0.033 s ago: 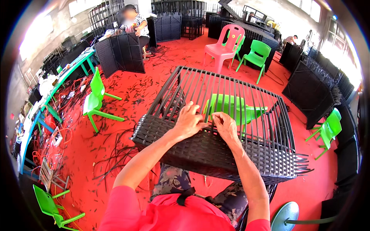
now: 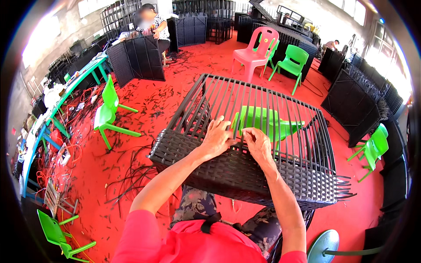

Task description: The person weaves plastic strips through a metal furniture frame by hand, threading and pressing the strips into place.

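A large frame (image 2: 325, 131) lies before me, its near side a band of black woven strips (image 2: 197, 153). Parallel black strips (image 2: 219, 94) run across its open top to the far edge. My left hand (image 2: 217, 139) rests on these strips at the edge of the weave, fingers apart, thumb and forefinger beside a strip near the middle. My right hand (image 2: 258, 142) is close by on the right, thumb and fingers pinched on a black plastic strip, though its fingertips partly hide it. Loose strip ends (image 2: 346, 187) stick out at the right corner.
A green chair (image 2: 258, 118) shows beneath the strips. Other green chairs (image 2: 293, 63) and a pink chair (image 2: 258, 50) stand around. At the far left a person (image 2: 153, 28) is beside a black woven panel (image 2: 142, 57). Strip scraps litter the red floor (image 2: 175, 74); a round base (image 2: 323, 247) is lower right.
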`<state>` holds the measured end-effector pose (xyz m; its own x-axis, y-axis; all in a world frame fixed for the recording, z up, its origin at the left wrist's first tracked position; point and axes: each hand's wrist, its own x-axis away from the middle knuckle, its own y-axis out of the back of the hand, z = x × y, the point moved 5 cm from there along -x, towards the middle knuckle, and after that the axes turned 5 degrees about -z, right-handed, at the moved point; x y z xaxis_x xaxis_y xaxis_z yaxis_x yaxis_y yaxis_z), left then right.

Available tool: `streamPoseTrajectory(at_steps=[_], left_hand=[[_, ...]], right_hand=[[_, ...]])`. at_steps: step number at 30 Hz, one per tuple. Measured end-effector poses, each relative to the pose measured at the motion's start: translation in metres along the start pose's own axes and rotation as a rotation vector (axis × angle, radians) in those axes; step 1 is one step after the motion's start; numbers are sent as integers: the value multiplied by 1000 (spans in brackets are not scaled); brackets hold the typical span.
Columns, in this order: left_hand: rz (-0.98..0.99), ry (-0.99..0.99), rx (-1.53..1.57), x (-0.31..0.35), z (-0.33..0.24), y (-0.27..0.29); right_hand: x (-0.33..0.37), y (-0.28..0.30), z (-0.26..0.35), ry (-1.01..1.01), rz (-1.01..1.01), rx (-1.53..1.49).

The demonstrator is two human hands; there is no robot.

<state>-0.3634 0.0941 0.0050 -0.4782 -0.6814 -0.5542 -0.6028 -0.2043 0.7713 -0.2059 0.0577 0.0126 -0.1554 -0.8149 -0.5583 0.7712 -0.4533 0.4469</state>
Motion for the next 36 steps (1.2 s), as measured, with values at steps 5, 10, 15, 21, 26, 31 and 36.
streamPoseTrajectory(at_steps=[5, 10, 15, 21, 26, 31, 36], left_hand=[[-7, 319, 567, 1, 46, 13], [8, 559, 926, 18, 59, 23], [172, 344, 416, 15, 46, 27], [283, 158, 23, 2, 38, 7], [471, 163, 9, -1, 42, -9], [502, 256, 147, 3, 47, -7], [463, 266, 138, 2, 48, -13]], right_hand=[[-2, 5, 3, 22, 194, 123], [-11, -23, 13, -155, 415, -86], [-5, -25, -1, -458, 397, -370], [-1, -21, -7, -308, 191, -345], [-1, -18, -5, -130, 61, -93], [-3, -8, -2, 33, -143, 14], [0, -18, -7, -120, 103, -62]])
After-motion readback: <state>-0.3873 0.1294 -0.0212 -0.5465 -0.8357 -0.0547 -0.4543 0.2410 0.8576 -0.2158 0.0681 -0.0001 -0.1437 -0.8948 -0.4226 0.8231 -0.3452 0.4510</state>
